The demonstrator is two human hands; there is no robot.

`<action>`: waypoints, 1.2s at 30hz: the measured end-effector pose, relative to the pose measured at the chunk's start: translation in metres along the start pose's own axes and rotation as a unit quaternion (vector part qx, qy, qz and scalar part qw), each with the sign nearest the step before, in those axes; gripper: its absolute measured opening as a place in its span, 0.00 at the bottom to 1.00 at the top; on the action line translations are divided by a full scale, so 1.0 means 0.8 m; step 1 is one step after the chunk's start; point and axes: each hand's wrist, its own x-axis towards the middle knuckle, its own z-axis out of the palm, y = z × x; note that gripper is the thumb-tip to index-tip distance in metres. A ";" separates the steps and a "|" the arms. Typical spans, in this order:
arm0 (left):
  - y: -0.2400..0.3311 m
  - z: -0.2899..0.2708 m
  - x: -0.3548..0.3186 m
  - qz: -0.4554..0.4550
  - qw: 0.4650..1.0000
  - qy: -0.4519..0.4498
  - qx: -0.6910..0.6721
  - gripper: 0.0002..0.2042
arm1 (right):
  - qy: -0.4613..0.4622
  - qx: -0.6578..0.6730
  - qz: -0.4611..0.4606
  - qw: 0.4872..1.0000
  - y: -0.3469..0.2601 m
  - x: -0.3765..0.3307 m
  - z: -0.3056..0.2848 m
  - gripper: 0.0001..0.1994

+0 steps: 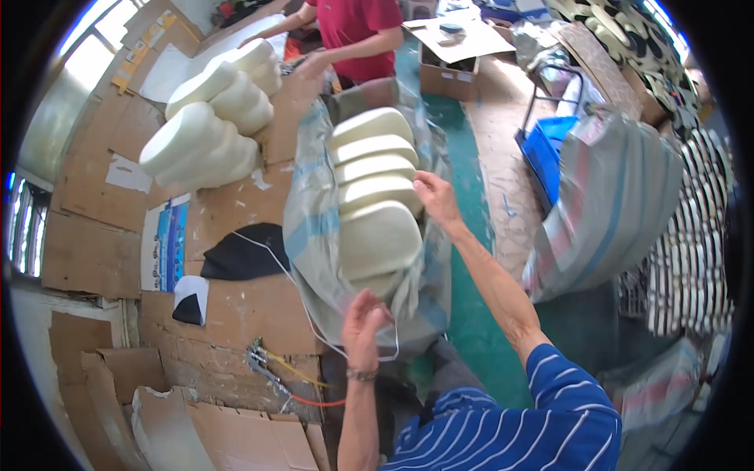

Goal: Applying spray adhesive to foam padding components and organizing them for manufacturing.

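Observation:
A large woven plastic sack [310,228] lies on the cardboard-covered table, holding a row of cream foam cushions [377,235]. My left hand [363,323] pinches the sack's near edge, with a thin white cord [275,263] running from it across the table. Farther along, at the sack's right edge beside the foam, my right hand [434,198] grips the sack. At the far end a person in a red shirt [355,31] holds the sack with one hand [312,64].
More cream foam cushions [208,125] are stacked on the table at the left. A black cloth [243,253] lies near the sack. A second filled striped sack [605,204], a blue crate [550,153] and a cardboard box [452,74] stand on the green floor at right.

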 end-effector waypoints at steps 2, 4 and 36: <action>-0.055 0.009 0.062 0.004 0.998 0.002 0.065 0.30 | -0.009 0.023 0.003 1.000 0.041 0.065 -0.003 0.21; -0.081 0.038 0.105 -0.031 0.996 0.046 0.074 0.35 | -0.017 0.034 0.007 0.999 0.075 0.131 -0.008 0.23; -0.157 -0.078 0.166 -0.067 0.952 0.160 -0.252 0.23 | -0.345 -0.038 0.014 0.938 0.000 0.011 -0.099 0.21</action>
